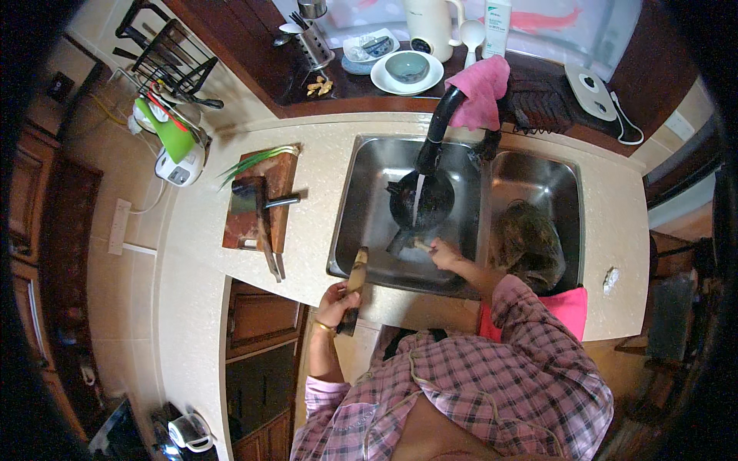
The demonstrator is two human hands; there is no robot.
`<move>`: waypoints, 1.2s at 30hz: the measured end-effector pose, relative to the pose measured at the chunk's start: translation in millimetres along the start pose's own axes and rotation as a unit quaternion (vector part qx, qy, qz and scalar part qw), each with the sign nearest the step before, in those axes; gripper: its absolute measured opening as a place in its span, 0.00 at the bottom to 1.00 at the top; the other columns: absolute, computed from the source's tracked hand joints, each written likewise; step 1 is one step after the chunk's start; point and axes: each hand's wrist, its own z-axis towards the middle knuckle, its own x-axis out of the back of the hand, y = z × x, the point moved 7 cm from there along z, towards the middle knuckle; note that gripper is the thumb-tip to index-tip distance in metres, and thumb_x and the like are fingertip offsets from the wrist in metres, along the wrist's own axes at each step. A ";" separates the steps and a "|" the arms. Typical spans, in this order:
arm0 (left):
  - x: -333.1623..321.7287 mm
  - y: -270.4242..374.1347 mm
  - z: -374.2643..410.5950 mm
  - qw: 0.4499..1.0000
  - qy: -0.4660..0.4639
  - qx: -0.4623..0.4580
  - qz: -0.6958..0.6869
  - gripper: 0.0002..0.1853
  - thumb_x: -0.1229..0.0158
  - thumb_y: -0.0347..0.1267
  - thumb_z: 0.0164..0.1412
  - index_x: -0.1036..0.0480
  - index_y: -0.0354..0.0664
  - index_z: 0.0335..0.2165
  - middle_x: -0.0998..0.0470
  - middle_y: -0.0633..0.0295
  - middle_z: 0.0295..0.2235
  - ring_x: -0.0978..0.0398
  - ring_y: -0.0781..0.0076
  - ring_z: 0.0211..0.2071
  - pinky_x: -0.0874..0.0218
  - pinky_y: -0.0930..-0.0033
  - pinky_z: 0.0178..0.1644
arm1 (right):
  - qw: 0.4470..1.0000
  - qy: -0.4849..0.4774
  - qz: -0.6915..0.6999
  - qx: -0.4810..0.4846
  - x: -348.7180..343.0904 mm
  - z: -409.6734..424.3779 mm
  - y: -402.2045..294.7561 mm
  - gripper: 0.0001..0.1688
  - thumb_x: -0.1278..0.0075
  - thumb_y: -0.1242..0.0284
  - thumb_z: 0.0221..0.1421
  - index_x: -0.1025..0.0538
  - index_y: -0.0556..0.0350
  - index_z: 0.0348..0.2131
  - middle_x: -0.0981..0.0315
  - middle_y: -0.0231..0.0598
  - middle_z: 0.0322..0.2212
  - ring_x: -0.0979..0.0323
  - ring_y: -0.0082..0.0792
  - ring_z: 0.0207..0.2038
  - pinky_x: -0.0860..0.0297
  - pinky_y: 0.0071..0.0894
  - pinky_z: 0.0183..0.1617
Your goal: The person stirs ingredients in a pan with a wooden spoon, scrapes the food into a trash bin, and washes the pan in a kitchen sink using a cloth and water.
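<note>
My left hand [337, 305] grips a long tan-and-dark piece [358, 271], perhaps a root vegetable, at the counter's front edge by the sink. My right hand [445, 254] reaches into the large left basin [369, 190] and holds a short pale piece [424, 245]; what it is cannot be made out. Beyond it a black round pan [432, 201] sits in the basin. Water [418, 199] runs into the pan from the black faucet [428, 155]. Left of the sink, a long brown piece [264, 225] lies across a cleaver [247, 195] on a wooden cutting board [239, 227].
Scallions [259, 161] lie across the board's far end. A dark plastic bag [527, 245] fills much of the right basin. A pink cloth [478, 92] drapes the faucet. Behind, bowls [407, 67] and an electric kettle [429, 26] stand on the sill.
</note>
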 end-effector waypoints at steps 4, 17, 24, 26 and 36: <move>4.6 10.2 67.1 0.979 -0.057 -0.026 0.192 0.22 0.39 0.32 0.49 0.34 0.30 0.40 0.25 0.56 0.30 0.27 0.71 0.30 0.35 0.71 0.35 | 0.991 0.060 0.115 0.029 -44.6 28.1 40.4 0.15 0.52 0.68 0.52 0.33 0.56 0.39 0.32 0.37 0.20 0.33 0.27 0.17 0.37 0.32 0.20; 2.1 17.0 186.4 0.763 -0.050 0.136 0.630 0.40 0.60 0.61 0.51 0.28 0.32 0.40 0.32 0.39 0.44 0.35 0.48 0.50 0.43 0.59 0.51 | 0.888 0.064 0.454 -0.031 -66.9 19.3 25.1 0.13 0.52 0.73 0.53 0.35 0.55 0.39 0.36 0.35 0.16 0.40 0.25 0.14 0.44 0.28 0.15; -27.7 39.3 181.1 0.789 -0.027 0.130 0.599 0.38 0.60 0.61 0.52 0.26 0.35 0.36 0.30 0.40 0.42 0.33 0.49 0.48 0.41 0.57 0.49 | 0.898 0.054 0.430 -0.079 -60.3 10.8 30.6 0.14 0.53 0.74 0.54 0.35 0.55 0.41 0.36 0.35 0.18 0.40 0.25 0.16 0.43 0.26 0.16; -37.0 41.0 182.1 0.798 -0.062 0.073 0.595 0.35 0.56 0.58 0.52 0.25 0.34 0.34 0.27 0.42 0.38 0.30 0.50 0.44 0.39 0.58 0.46 | 0.907 0.052 0.412 -0.072 -55.2 7.9 28.6 0.14 0.54 0.74 0.54 0.35 0.55 0.41 0.36 0.34 0.19 0.40 0.24 0.16 0.43 0.26 0.17; -18.0 31.4 176.8 0.931 -0.087 0.006 0.354 0.22 0.38 0.38 0.46 0.29 0.34 0.38 0.24 0.59 0.28 0.27 0.72 0.29 0.36 0.71 0.32 | 0.870 0.085 0.484 -0.036 -6.5 -45.3 15.3 0.16 0.56 0.72 0.55 0.38 0.55 0.44 0.37 0.33 0.21 0.41 0.23 0.17 0.43 0.25 0.18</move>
